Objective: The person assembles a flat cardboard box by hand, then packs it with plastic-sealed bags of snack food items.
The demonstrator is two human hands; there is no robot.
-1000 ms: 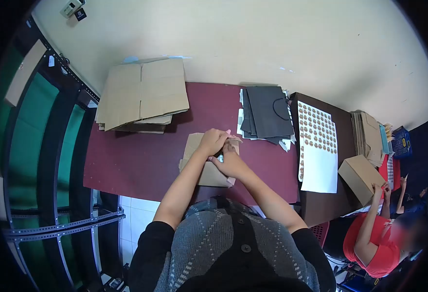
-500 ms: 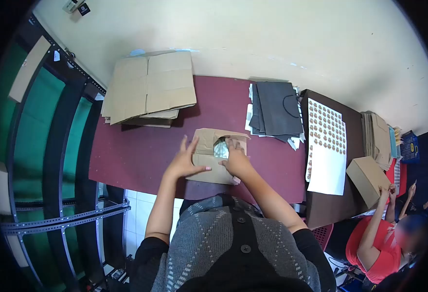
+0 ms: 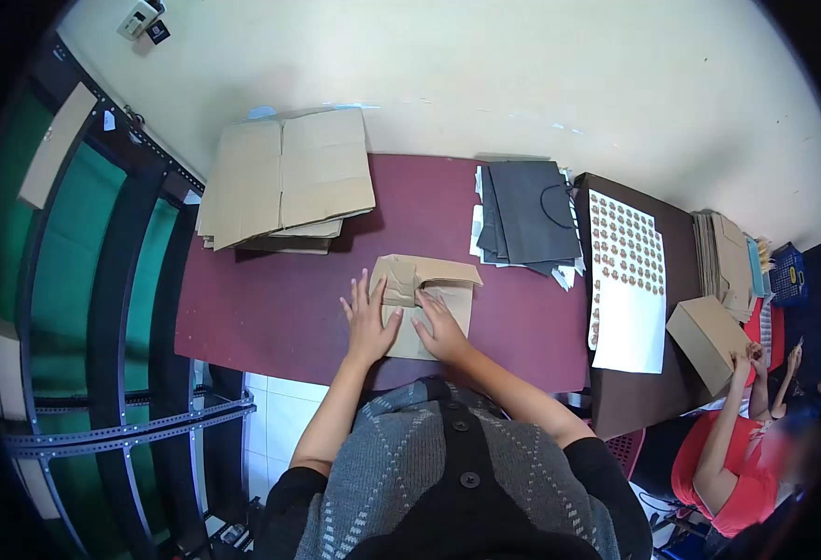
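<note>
A piece of brown kraft paper or thin cardboard lies on the maroon table in front of me, with a smaller creased flap folded over its left part. My left hand rests at its left edge, fingers stretched out and spread, fingertips touching the flap. My right hand lies on the brown piece, its fingers bent and its thumb apart, with fingertips at the flap's right edge. What lies under those fingertips is hidden.
Flattened cardboard boxes are stacked at the back left of the maroon table. Black paper bags lie back right. A sticker sheet covers part of the side table. A co-worker in red handles a box. Metal shelving stands left.
The round shiny silver piece under my right hand has gone from sight. My right hand has shifted left and down towards the flap; my left hand has come onto the brown piece's left edge.
</note>
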